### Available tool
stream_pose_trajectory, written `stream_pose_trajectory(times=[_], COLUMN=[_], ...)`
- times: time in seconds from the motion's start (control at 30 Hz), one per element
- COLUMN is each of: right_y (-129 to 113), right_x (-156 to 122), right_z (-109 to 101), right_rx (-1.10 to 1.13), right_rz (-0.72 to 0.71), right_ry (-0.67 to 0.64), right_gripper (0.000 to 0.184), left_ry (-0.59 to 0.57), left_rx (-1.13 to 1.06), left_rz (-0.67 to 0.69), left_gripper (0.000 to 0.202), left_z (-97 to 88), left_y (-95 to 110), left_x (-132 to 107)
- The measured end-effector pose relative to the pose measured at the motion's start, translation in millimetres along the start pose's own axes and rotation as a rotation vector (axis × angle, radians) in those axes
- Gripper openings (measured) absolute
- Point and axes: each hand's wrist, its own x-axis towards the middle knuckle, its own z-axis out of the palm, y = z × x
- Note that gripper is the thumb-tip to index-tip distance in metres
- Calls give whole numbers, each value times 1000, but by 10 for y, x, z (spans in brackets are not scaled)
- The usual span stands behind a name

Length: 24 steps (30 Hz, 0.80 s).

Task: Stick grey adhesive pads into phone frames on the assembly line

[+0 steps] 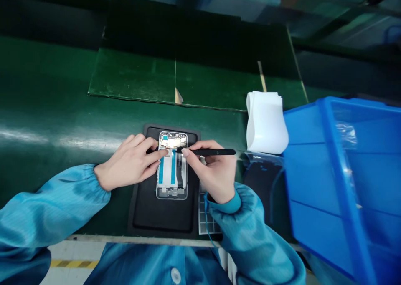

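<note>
An opened phone body with white and blue strips inside lies on a black tray on the green bench. My left hand rests on the phone's left edge, its fingers stretched out and a fingertip pressing on the upper middle of the phone. My right hand is closed round a black pen-like tool. The tool lies level, and its tip points left onto the phone, close to my left fingertip.
A blue plastic bin fills the right side. A stack of white sheets stands beside it. Under my right wrist lies a gridded sheet. A green mat covers the bench behind. The bench's front edge runs below the tray.
</note>
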Motion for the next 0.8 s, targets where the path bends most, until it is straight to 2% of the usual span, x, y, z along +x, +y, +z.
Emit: stream_pose_trajectory(times=[0.2,0.37,0.47,0.63,0.8], right_y=[-103,-145,14,423,625], right_x=[-51,-256,-455,-849,-1113], right_z=[-193,-516,-780,-1190,-1373], right_rx=[3,-7,-31,-54,-5], right_rz=[14,29,84,209,273], right_ry=[94,191,297,488,568], right_gripper=[13,14,16,23,26], left_ry=[-85,-80,-45,30,102], left_rx=[64,23,28,19,-58], left_rz=[1,55,39,58,31], left_gripper=[39,34,35,35,30], left_z=[-72,-77,-46,1,5], left_y=[2,-42,-74,-125,-192], left_x=[20,7,-21,-83,-135])
